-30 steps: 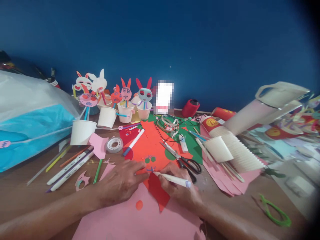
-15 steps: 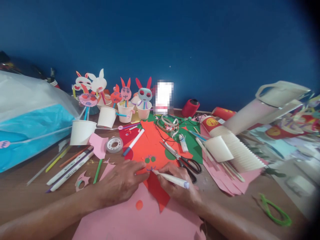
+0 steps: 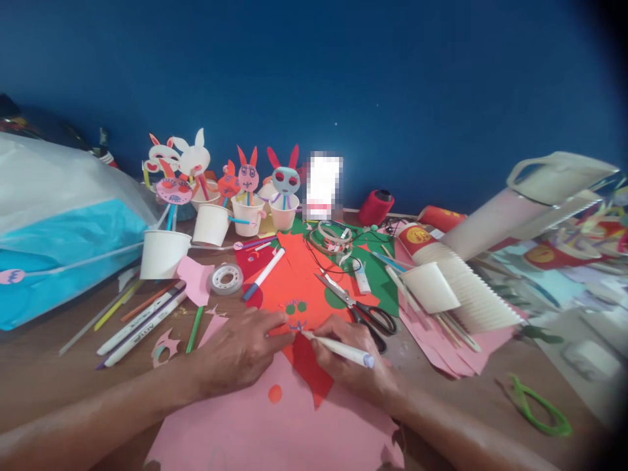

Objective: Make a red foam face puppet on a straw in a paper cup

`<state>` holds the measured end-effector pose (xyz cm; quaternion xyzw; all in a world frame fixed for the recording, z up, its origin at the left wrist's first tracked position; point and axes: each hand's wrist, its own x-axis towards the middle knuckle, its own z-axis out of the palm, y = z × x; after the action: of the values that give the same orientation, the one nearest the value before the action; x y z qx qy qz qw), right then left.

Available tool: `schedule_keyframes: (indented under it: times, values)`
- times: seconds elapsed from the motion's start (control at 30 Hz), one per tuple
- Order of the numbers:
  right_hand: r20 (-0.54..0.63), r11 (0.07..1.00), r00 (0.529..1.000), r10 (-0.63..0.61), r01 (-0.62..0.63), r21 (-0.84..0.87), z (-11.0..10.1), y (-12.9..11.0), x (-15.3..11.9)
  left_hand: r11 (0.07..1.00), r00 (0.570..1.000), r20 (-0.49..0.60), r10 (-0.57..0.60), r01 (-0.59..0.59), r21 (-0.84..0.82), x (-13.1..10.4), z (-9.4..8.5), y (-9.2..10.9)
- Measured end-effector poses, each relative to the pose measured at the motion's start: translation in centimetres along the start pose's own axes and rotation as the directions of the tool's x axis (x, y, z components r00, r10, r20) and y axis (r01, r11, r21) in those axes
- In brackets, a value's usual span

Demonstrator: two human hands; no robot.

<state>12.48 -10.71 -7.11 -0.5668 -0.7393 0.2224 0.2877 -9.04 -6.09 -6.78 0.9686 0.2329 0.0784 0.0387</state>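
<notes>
Pink paper [image 3: 255, 435] fills the bottom centre of the frame, bearing one orange dot [image 3: 275, 393]. Both bare forearms slant in from the lower corners, and the two hands nearly meet at lower centre. The right hand [image 3: 350, 353] is clamped in a pen grip on a white marker [image 3: 341, 350], its tip at the mouth of a drawn face [image 3: 296, 316] with two green eyes, at lower centre over orange paper [image 3: 297, 261]. The left hand [image 3: 243, 350] lies palm down just beside that mouth, forefinger stretched out, thumb slightly apart from it. One green loop [image 3: 542, 409] lies at lower right. Two white pens [image 3: 140, 327] lie left of centre, beyond them one roll of tape [image 3: 226, 279]; right of centre is one pair of scissors [image 3: 360, 306]. At right, one stack of nested cups [image 3: 473, 288] lies on its side, too tight to count. Toward upper left, four white cups [image 3: 165, 256] show clearly, one rabbit face on a straw rising from each: pink, orange, pink, pale blue. Behind them a white rabbit face [image 3: 194, 160] stands over a partly hidden cup. Farthest is the dark blue wall [image 3: 314, 72].
</notes>
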Motion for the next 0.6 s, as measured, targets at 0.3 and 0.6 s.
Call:
schedule_keyframes:
  times: [0.3, 0.6]
  values:
    - [-0.056, 1.000, 0.998, -0.008, 0.008, 0.003, 0.44, 0.24, -0.07, 1.000, 1.000, 0.012, -0.006, 0.006, 0.007, -0.05, -0.03, 0.04]
    - [-0.018, 0.999, 0.999, -0.026, 0.027, 0.038, 0.18, 0.06, 0.25, 1.000, 0.999, -0.050, 0.003, -0.003, 0.001, 0.09, -0.20, 0.11]
